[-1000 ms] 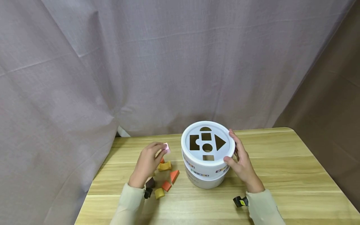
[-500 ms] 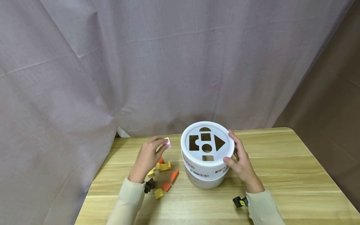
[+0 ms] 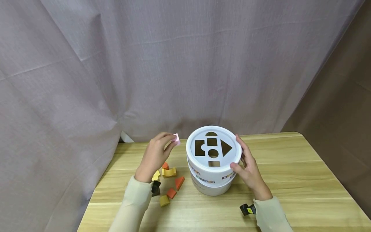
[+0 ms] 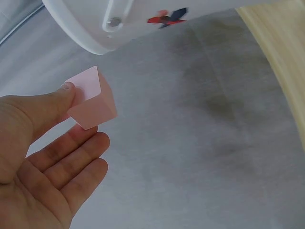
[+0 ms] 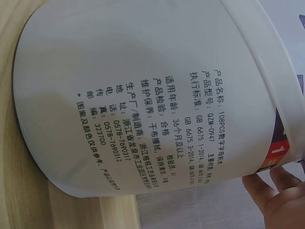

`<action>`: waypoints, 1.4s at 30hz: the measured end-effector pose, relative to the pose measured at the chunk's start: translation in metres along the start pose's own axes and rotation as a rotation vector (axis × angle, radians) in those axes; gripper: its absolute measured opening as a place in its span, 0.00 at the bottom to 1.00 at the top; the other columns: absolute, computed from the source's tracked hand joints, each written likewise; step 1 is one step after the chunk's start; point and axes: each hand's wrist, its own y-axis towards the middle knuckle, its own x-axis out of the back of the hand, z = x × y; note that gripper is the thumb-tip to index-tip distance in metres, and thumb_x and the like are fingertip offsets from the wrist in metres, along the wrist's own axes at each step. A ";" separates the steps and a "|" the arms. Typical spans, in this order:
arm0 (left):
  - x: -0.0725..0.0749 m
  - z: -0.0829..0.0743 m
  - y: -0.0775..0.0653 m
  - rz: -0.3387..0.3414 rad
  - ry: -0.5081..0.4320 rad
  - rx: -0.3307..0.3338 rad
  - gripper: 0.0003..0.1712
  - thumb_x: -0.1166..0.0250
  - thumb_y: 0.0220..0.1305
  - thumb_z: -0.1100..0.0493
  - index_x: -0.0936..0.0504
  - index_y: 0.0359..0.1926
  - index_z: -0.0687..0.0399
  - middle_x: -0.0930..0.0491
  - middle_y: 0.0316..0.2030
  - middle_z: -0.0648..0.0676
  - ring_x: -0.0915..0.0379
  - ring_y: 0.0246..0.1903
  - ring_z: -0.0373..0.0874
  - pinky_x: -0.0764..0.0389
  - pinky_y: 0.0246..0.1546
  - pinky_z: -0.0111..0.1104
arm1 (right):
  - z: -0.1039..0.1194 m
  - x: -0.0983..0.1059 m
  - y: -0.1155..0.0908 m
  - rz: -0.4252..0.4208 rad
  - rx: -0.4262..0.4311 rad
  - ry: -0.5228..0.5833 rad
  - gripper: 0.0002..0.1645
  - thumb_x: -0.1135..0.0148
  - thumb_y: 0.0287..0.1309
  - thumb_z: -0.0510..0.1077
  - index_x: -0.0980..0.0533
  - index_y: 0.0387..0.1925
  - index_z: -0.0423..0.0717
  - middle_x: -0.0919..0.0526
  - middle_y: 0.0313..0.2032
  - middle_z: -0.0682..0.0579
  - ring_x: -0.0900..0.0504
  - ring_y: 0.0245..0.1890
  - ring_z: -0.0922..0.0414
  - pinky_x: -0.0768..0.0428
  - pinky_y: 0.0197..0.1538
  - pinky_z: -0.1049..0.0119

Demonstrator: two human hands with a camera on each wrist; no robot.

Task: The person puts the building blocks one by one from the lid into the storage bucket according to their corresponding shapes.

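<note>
My left hand point(image 3: 156, 153) pinches a pink cube-shaped block point(image 3: 176, 139) between thumb and fingers, raised at the left of a white bucket point(image 3: 210, 175). In the left wrist view the pink block point(image 4: 95, 98) sits at the thumb tip, while the lower fingers are spread behind it, below the bucket's rim. My right hand point(image 3: 250, 170) holds the bucket's right side, thumb on the lid's edge and fingers round the rim. The lid point(image 3: 200, 133) has several cutouts, among them a triangle, a circle and a half circle. Printed text covers the bucket's side in the right wrist view.
Left of the bucket lie loose blocks: an orange triangle point(image 3: 179, 183), a small red-orange block point(image 3: 171, 193), a yellow arch point(image 3: 169, 172), an orange round piece point(image 3: 165, 166) and an ochre block point(image 3: 164, 201). A grey curtain point(image 3: 162, 80) hangs behind the wooden table point(image 3: 304, 180).
My left hand has lifted the pink block up from beside the loose blocks and slightly right, toward the lid. The right hand and bucket have barely moved.
</note>
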 end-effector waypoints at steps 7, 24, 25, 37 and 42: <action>-0.002 -0.012 0.012 -0.031 -0.027 -0.030 0.10 0.25 0.66 0.64 0.10 0.47 0.63 0.12 0.45 0.58 0.13 0.46 0.51 0.14 0.52 0.40 | 0.001 0.000 0.002 0.003 0.017 -0.024 0.56 0.33 0.50 0.32 0.43 0.81 0.41 0.44 0.81 0.40 0.41 0.79 0.57 0.39 0.75 0.73; -0.018 -0.026 0.032 0.022 -0.056 -0.061 0.11 0.25 0.66 0.63 0.10 0.49 0.61 0.12 0.47 0.58 0.13 0.47 0.52 0.13 0.51 0.40 | 0.000 -0.005 0.004 -0.006 0.023 -0.035 0.56 0.33 0.49 0.32 0.42 0.81 0.41 0.46 0.82 0.41 0.44 0.81 0.54 0.40 0.76 0.71; -0.019 -0.027 0.032 0.023 -0.058 -0.061 0.11 0.25 0.66 0.63 0.09 0.48 0.61 0.12 0.47 0.58 0.13 0.46 0.52 0.13 0.51 0.40 | 0.000 -0.005 0.005 -0.007 0.023 -0.035 0.56 0.34 0.48 0.32 0.42 0.81 0.41 0.46 0.82 0.41 0.44 0.81 0.54 0.40 0.76 0.71; -0.032 -0.039 0.039 0.121 0.003 -0.070 0.10 0.28 0.70 0.60 0.10 0.49 0.58 0.13 0.48 0.56 0.14 0.48 0.49 0.14 0.52 0.39 | 0.000 -0.008 0.003 -0.006 0.008 -0.024 0.56 0.34 0.49 0.32 0.42 0.81 0.41 0.46 0.82 0.41 0.45 0.81 0.55 0.40 0.75 0.72; -0.037 -0.045 0.042 0.131 -0.002 -0.088 0.09 0.28 0.70 0.60 0.09 0.49 0.57 0.13 0.49 0.55 0.14 0.48 0.48 0.14 0.53 0.37 | 0.000 -0.008 0.003 -0.006 0.016 -0.026 0.56 0.34 0.49 0.32 0.42 0.81 0.41 0.46 0.82 0.40 0.44 0.81 0.55 0.40 0.76 0.72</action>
